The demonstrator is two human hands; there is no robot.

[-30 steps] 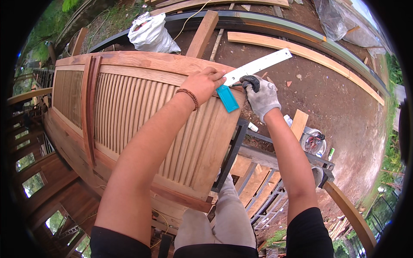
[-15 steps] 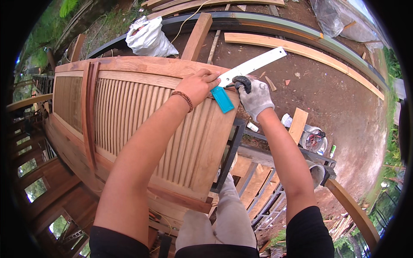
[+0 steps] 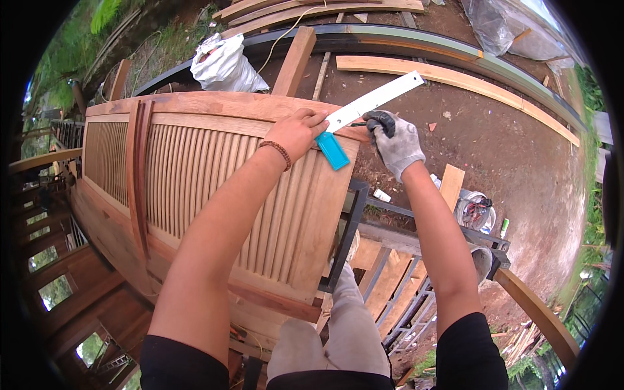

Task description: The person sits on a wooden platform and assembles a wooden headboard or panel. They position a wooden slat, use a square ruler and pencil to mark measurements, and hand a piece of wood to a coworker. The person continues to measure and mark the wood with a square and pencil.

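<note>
Since the earlier frame, our gloved right hand (image 3: 398,143) has shifted away from the square (image 3: 361,108). Our slatted wooden panel (image 3: 195,172) lies over a dark metal frame (image 3: 347,231), outdoors on bare earth (image 3: 507,143). A white sack (image 3: 229,70) shows reddish stuff at its mouth; a bucket (image 3: 492,220) holds red and dark bits. The square stays across the panel's far right corner, under our left hand (image 3: 296,135); whether that grip pinches it, we cannot tell. Our right grip clasps a thin dark pen (image 3: 359,124).
</note>
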